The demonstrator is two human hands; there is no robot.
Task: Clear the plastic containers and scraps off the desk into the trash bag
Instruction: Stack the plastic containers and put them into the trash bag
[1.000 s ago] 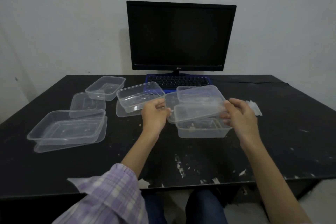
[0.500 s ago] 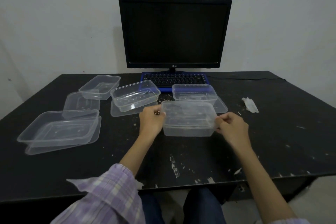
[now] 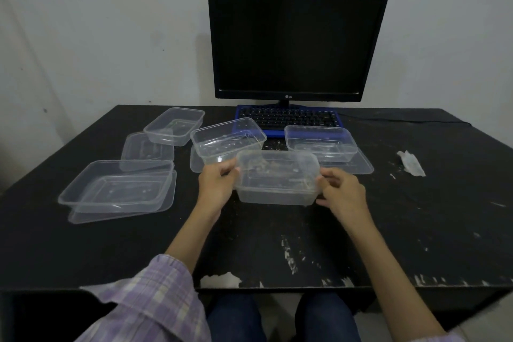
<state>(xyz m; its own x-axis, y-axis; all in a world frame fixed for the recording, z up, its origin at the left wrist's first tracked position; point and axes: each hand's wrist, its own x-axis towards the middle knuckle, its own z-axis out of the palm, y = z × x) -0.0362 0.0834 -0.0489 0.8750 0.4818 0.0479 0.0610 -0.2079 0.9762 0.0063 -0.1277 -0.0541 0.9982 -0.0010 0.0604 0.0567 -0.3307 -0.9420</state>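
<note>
In the head view, both hands grip a lidded clear container (image 3: 277, 179) at the centre of the frame, low over the black bench (image 3: 416, 230). The left hand (image 3: 215, 184) curls round its left end and the right hand (image 3: 342, 193) pinches its right end. Behind it stand more open containers: one at centre (image 3: 227, 139), one right of centre (image 3: 320, 141) on a flat lid (image 3: 358, 166), one at upper left (image 3: 175, 125), and a large one at left (image 3: 116, 184). A crumpled scrap (image 3: 410, 162) lies at the right. A dark monitor (image 3: 294, 44) and keyboard (image 3: 288, 118) sit at the back.
</note>
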